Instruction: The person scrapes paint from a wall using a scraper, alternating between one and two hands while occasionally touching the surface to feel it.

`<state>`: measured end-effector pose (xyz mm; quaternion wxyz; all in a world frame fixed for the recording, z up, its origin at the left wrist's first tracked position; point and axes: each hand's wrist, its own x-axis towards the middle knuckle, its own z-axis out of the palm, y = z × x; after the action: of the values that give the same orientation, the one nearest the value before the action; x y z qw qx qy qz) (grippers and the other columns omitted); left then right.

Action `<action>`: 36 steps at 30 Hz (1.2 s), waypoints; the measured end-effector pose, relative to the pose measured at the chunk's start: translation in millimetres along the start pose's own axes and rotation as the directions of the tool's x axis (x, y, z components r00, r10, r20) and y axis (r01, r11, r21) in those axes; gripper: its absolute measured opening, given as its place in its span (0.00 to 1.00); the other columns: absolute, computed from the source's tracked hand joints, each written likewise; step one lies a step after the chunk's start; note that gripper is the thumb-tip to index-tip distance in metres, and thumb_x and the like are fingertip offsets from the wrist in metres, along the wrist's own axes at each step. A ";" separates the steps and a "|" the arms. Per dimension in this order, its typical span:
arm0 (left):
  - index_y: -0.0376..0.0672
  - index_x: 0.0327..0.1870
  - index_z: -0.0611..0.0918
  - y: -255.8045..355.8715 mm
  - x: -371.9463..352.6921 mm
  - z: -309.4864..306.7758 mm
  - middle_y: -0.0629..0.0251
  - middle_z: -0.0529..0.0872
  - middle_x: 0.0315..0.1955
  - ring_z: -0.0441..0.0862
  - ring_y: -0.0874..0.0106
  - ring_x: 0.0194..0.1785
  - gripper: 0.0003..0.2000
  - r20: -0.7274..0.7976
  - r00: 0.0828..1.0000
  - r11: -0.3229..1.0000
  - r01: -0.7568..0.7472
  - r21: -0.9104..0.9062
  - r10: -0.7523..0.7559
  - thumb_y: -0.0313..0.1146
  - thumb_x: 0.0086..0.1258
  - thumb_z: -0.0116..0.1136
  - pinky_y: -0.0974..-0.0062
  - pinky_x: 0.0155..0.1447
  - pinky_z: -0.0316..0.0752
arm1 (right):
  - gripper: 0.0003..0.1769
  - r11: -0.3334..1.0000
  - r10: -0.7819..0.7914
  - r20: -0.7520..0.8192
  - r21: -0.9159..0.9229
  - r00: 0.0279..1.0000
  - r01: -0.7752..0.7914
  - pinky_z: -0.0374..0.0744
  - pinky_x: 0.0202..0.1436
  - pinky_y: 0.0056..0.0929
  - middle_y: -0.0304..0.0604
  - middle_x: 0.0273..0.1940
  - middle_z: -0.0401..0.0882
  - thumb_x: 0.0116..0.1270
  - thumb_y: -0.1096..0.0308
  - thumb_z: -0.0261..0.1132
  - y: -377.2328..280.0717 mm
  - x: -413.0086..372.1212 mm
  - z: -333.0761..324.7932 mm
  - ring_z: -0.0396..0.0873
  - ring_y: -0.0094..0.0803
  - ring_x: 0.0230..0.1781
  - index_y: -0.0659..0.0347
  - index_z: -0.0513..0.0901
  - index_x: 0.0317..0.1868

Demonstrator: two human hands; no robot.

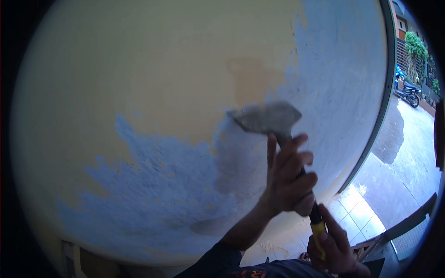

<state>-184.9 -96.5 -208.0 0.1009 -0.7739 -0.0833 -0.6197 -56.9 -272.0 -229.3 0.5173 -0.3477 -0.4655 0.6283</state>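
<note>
A scraper (269, 118) with a wide grey blade lies against the wall (185, 83), its blade edge at the border between the yellowish paint and the bluish bare patch. My left hand (292, 178) is wrapped round the dark shaft just below the blade, with one finger stretched up towards it. Lower down, my right hand (333, 243) grips the yellow and black handle. The blade is slightly blurred. A shadow falls on the wall left of my left hand.
A dark metal frame (381, 120) edges the wall on the right. Beyond it are a paved area (405, 139), a parked motorcycle (410, 92) and plants (416, 46). Floor tiles (354, 208) show below, and a wooden piece (69, 259) stands at the lower left.
</note>
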 end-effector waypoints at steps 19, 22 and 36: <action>0.48 0.18 0.66 3.4 8.7 13.7 0.62 0.71 0.30 0.70 0.56 0.62 0.22 -0.025 1.000 0.997 0.009 0.079 -0.007 0.51 0.69 0.33 0.39 0.73 0.35 | 0.33 0.981 -0.109 0.102 -0.148 0.989 0.124 0.68 0.14 0.21 0.41 0.19 0.72 0.77 0.58 0.46 -19.6 4.2 -17.5 0.67 0.21 0.09 0.60 0.45 0.76; 0.48 0.17 0.66 -2.3 23.2 16.7 0.63 0.71 0.28 0.71 0.57 0.61 0.22 -0.063 0.997 0.993 -0.044 0.110 0.051 0.52 0.68 0.33 0.40 0.74 0.35 | 0.34 0.984 -0.004 0.028 -0.178 1.000 0.009 0.69 0.15 0.20 0.41 0.20 0.72 0.77 0.57 0.47 -40.9 2.2 -19.6 0.67 0.21 0.10 0.60 0.47 0.76; 0.49 0.17 0.65 2.1 27.9 19.3 0.63 0.68 0.25 0.73 0.58 0.54 0.21 -0.131 0.991 1.000 -0.012 0.029 0.016 0.52 0.66 0.35 0.42 0.75 0.34 | 0.33 0.971 -0.094 0.090 -0.211 0.992 0.111 0.70 0.13 0.19 0.41 0.19 0.71 0.77 0.58 0.43 -36.1 -1.6 -16.3 0.67 0.21 0.08 0.59 0.45 0.76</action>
<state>-160.1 -93.4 -185.0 0.1214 -0.7303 -0.0799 -0.6675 -29.8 -268.8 -200.5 0.4894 -0.3521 -0.5684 0.5598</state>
